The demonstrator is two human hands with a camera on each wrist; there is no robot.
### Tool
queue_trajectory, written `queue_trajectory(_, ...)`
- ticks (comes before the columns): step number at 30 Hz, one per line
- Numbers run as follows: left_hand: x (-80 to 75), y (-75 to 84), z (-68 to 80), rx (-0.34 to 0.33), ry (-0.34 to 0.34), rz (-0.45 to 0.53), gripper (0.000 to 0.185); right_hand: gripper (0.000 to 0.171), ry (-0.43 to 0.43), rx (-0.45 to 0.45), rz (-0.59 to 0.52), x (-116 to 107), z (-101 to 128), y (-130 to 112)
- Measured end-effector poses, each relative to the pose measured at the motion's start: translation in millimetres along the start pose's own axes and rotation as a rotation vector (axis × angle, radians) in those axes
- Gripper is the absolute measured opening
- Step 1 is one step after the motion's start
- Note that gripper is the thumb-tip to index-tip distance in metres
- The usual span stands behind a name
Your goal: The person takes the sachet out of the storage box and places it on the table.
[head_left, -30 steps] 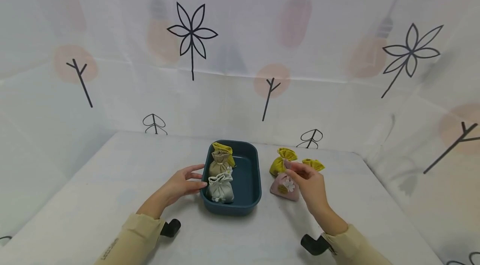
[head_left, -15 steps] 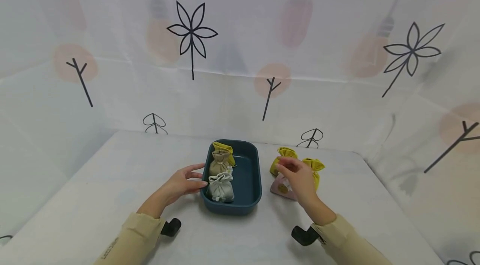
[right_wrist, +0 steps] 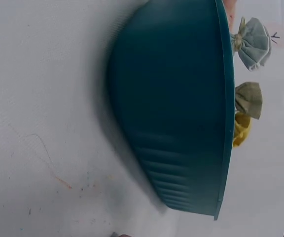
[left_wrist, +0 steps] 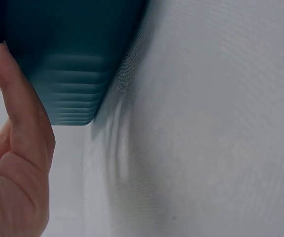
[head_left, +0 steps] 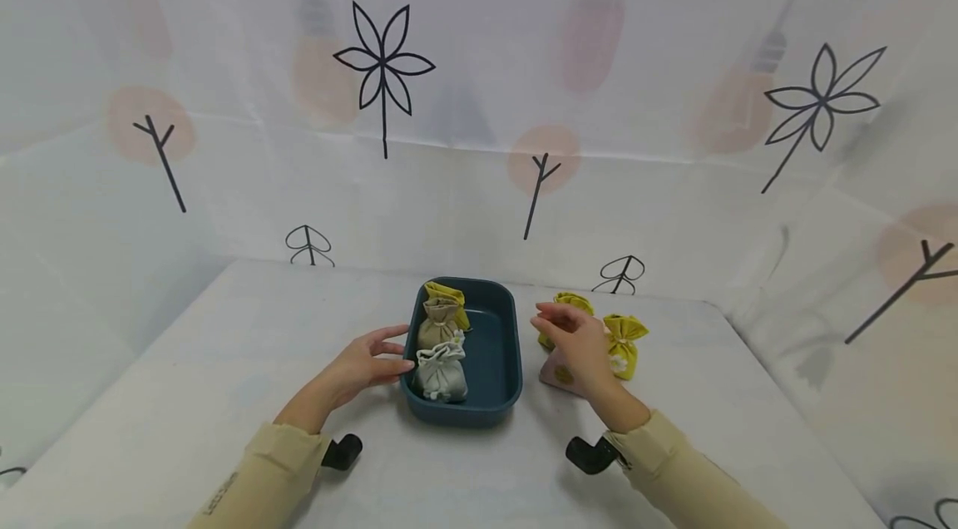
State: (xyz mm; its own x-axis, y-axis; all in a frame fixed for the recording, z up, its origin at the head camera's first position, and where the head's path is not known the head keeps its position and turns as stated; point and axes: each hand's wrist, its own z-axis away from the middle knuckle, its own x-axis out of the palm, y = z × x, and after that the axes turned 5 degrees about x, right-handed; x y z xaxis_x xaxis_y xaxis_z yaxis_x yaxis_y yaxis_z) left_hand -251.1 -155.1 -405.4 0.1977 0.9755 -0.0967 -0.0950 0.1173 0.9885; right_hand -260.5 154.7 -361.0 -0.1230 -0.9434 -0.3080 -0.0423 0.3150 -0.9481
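Left hand [head_left: 364, 369] flat, fingers relaxed against the tray [head_left: 500, 386] wall, frame centre. Right hand [head_left: 578, 343] loosely curled above pink pouch [head_left: 555, 373], right of tray; can't tell if it grips anything.

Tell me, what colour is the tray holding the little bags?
Dark teal tray, seen best in the head view.

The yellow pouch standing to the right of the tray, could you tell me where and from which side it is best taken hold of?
Probably the gathered neck of the yellow pouch, pinched from above. It stands upright with its ruffled top up, and the right hand hovers just to its left.
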Motion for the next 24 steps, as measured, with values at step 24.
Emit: queue_trajectory(24,-0.1,-0.1,1.5,0.007,-0.004,0.007,0.071,0.031,-0.046,-0.036,0.011,22.9,-8.6,-5.7)
